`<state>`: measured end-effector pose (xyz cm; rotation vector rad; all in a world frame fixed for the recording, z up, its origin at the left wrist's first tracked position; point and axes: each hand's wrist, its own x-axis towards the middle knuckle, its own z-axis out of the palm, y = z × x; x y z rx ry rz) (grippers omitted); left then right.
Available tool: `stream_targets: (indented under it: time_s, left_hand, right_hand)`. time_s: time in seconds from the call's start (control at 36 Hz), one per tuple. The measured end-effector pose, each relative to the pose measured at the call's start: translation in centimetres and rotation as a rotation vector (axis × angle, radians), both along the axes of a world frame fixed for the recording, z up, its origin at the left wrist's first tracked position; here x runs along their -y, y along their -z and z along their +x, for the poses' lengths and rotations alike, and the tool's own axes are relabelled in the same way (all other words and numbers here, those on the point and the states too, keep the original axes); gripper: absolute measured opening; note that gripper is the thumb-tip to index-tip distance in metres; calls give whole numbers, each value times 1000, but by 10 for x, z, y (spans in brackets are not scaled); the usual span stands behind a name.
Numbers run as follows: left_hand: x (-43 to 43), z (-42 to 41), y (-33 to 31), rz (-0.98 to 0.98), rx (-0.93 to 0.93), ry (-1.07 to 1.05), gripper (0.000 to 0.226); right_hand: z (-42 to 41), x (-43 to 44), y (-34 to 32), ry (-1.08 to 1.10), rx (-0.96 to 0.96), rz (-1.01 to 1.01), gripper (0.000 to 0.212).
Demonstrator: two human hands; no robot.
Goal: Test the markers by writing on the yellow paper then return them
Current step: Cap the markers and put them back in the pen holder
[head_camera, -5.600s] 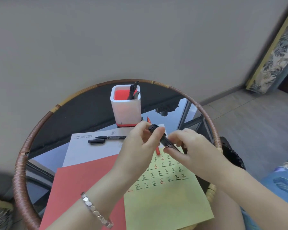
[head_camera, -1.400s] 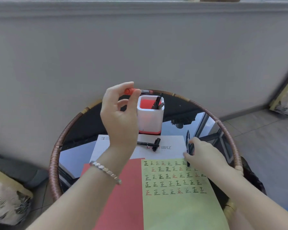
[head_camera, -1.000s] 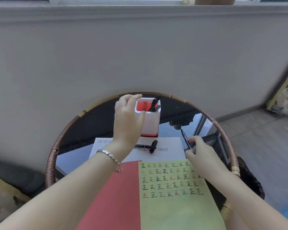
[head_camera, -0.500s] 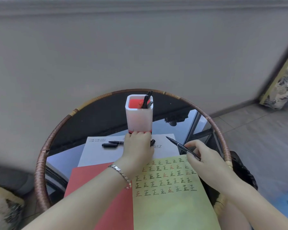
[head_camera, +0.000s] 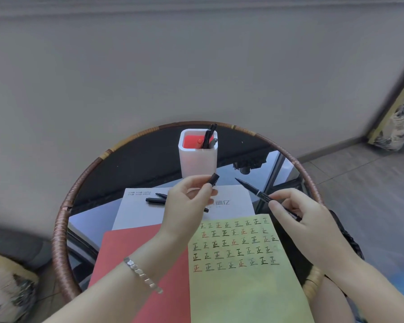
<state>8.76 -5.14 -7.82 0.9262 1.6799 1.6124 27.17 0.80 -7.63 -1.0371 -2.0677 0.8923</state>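
My left hand (head_camera: 187, 202) pinches a black marker cap (head_camera: 214, 178) between thumb and fingers, raised above the white sheet. My right hand (head_camera: 296, 217) grips an uncapped black marker (head_camera: 254, 189), its tip pointing up-left toward the cap, a short gap apart. The yellow paper (head_camera: 243, 276) lies in front of me with rows of black, red and green characters. A white pen holder (head_camera: 197, 159) with a red inside stands behind, holding black markers and a red one. Another uncapped black marker (head_camera: 160, 195) and its cap (head_camera: 155, 201) lie on the white sheet.
A red sheet (head_camera: 138, 264) lies left of the yellow paper, and a white printed sheet (head_camera: 138, 213) lies behind both. All rest on a round glass table with a woven rattan rim (head_camera: 61, 220). A grey wall is behind; cushions sit at the left and right edges.
My left hand dropped the red marker into the holder, came down to the white sheet and lifted a black cap. My right hand raised the uncapped black marker off the paper.
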Motion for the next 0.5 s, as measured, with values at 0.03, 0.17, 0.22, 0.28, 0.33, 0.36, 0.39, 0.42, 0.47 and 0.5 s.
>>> stream_targets:
  time_s: [0.03, 0.17, 0.22, 0.28, 0.33, 0.36, 0.39, 0.42, 0.47, 0.5]
  left_hand:
    - [4, -1, 1, -5, 4, 8, 21]
    - [23, -6, 5, -11, 54, 30, 18]
    - [28, -9, 7, -19, 102, 18, 17]
    - [31, -12, 8, -24, 162, 8, 15]
    - [34, -14, 8, -23, 208, 6, 13]
    - [35, -15, 7, -22, 220, 10, 13]
    - [36, -15, 6, -22, 226, 15, 12]
    - [37, -15, 6, -21, 230, 19, 12]
    - [39, -16, 5, -19, 237, 21, 12]
    - [39, -16, 4, -20, 240, 20, 12]
  right_hand:
    - [0, 1, -1, -8, -12, 10, 15]
    - [-1, 5, -2, -53, -33, 35, 10]
    - [-1, 6, -3, -70, -45, 30, 12]
    - [-2, 9, -5, -98, -41, 23, 7]
    - [-3, 11, -3, -128, -23, 25, 14]
    - [-3, 12, -4, -149, -7, 24, 16]
    - [-4, 11, -3, -151, -5, 28, 11]
    - [-5, 11, -2, -151, -6, 25, 7]
    - [-6, 11, -1, -161, -11, 28, 11]
    - [-7, 12, -1, -170, -7, 33, 7]
